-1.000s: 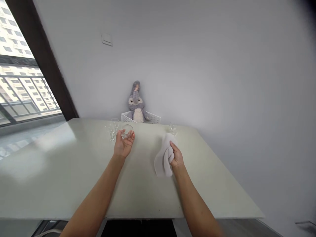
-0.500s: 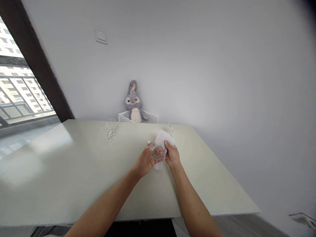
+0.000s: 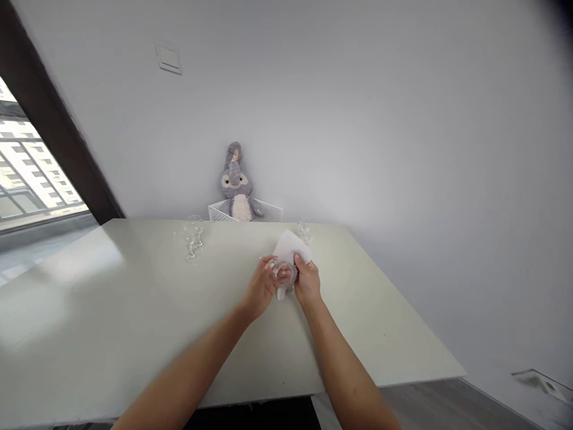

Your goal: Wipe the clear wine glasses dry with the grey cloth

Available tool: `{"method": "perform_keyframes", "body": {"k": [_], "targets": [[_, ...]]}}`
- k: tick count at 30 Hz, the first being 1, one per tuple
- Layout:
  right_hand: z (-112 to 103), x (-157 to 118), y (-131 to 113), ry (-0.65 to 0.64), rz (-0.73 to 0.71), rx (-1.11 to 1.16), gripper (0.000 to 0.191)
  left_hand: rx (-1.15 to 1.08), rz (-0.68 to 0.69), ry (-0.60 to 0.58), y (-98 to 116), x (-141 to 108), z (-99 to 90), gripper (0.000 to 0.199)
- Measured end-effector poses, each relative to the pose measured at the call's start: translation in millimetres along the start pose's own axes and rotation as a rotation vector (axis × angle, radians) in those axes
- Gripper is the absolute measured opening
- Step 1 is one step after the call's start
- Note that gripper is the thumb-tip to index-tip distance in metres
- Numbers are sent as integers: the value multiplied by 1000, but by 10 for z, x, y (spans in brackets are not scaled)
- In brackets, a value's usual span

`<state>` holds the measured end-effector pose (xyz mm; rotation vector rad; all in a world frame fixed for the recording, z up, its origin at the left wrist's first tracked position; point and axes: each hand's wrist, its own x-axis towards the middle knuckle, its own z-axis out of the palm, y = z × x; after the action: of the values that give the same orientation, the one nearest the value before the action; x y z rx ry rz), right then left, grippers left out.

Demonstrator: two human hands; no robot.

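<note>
A clear glass [image 3: 285,273] is tilted between my two hands above the pale table [image 3: 179,334], its round mouth facing me. My left hand [image 3: 261,286] has its fingers curved around the glass's left side. On the right, my right hand [image 3: 307,280] pinches a white cloth [image 3: 290,246] with the thumb on top, against the glass. The cloth spreads up behind the glass, and a corner hangs below it. How far the right fingers wrap the glass is hidden by the cloth.
Clear stemmed glasses [image 3: 191,245] stand at the back left of the table, and more glassware [image 3: 305,232] is behind the cloth. Past the back edge, a grey plush toy [image 3: 239,194] sits in a white basket [image 3: 271,212] against the wall.
The glass has turned in my hands, and my left fingers have shifted up along its left side. The cloth's lower part has drawn in. The whole view has moved slightly.
</note>
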<state>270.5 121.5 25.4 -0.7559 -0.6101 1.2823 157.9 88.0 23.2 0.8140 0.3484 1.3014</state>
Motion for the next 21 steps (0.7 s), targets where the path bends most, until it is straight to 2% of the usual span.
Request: {"method": "perform_keyframes", "body": {"k": [2, 4, 7, 10, 12, 17, 21], "targets": [[-32, 18, -13, 56, 19, -58, 24, 28, -65, -57, -99, -60, 27, 31], [-70, 42, -53, 112, -9, -69, 27, 17, -101, -55, -145, -86, 12, 32], [-92, 21, -130, 194, -159, -54, 33, -52, -21, 93, -104, -41, -104, 30], [-36, -110, -148, 238, -273, -174, 35, -65, 111, 278, -15, 39, -273, 25], [29, -225, -104, 171, -275, -295, 35, -50, 162, 341, 19, 73, -361, 25], [139, -385, 76, -235, -137, -448, 34, 4, 189, 353, 31, 86, -408, 33], [112, -349, 90, -324, -89, -549, 30, 56, 218, 365, 107, 73, -392, 36]]}}
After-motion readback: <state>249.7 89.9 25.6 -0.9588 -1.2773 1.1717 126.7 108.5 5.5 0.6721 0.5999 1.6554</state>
